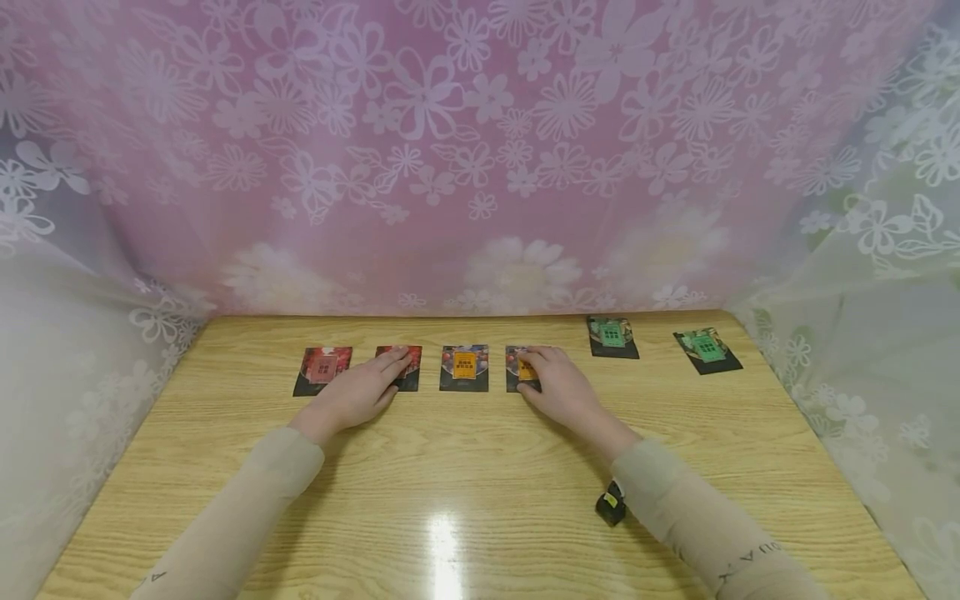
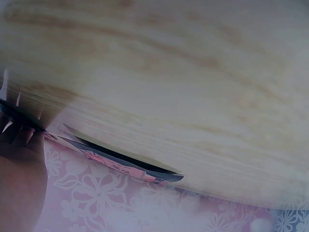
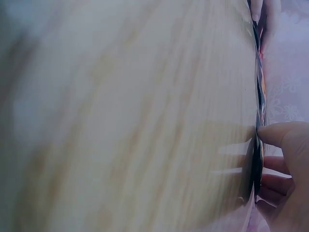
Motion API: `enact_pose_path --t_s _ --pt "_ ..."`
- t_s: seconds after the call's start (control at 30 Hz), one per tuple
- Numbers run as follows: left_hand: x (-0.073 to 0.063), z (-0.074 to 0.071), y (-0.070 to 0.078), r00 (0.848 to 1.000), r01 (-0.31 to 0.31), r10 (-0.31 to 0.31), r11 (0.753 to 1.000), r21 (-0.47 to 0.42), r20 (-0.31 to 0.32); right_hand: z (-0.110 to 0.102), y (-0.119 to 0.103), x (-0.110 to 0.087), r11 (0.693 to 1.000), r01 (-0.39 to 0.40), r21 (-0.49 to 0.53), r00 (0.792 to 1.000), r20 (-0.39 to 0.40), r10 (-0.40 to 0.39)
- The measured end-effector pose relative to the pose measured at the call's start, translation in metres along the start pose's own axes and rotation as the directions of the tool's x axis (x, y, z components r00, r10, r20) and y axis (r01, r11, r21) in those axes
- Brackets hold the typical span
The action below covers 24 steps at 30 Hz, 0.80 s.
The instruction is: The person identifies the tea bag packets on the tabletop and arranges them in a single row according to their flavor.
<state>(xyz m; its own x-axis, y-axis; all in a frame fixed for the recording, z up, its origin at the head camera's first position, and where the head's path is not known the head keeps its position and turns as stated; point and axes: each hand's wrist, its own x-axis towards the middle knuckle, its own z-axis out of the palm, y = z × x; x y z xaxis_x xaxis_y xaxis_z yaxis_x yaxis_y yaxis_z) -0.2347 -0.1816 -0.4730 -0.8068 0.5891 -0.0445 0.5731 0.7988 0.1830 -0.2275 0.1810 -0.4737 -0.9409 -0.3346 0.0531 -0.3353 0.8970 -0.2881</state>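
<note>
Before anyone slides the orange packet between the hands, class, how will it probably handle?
The orange packet is probably light, since it looks small and thin. Lying flat on the table, it seems likelier to slide than roll or tip.

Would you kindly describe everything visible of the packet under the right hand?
The packet is roughly rectangular and dark, with coloured print around an orange label bearing dark characters too small to read. It looks like thin plastic or foil, though that is uncertain. It lies face up on the table, right of the other orange-labelled packet and apart from it. The right hand rests on it, hiding its right part.
</note>
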Motion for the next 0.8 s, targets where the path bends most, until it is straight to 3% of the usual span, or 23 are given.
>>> enact_pose_path --t_s 0.4,0.63,0.8 --pt "0.000 0.001 0.000 1.000 0.002 -0.002 1.000 0.002 0.000 -0.006 0.005 -0.002 0.998 -0.022 0.056 0.999 -0.043 0.024" --pt "0.000 0.001 0.000 1.000 0.001 -0.001 1.000 -0.002 -0.005 -0.016 0.030 -0.006 0.999 -0.009 0.036 0.993 -0.118 0.013" --pt "0.000 0.001 0.000 1.000 -0.002 0.002 1.000 -0.008 -0.008 -0.023 0.053 -0.010 0.998 -0.024 0.052 0.991 -0.129 0.030"
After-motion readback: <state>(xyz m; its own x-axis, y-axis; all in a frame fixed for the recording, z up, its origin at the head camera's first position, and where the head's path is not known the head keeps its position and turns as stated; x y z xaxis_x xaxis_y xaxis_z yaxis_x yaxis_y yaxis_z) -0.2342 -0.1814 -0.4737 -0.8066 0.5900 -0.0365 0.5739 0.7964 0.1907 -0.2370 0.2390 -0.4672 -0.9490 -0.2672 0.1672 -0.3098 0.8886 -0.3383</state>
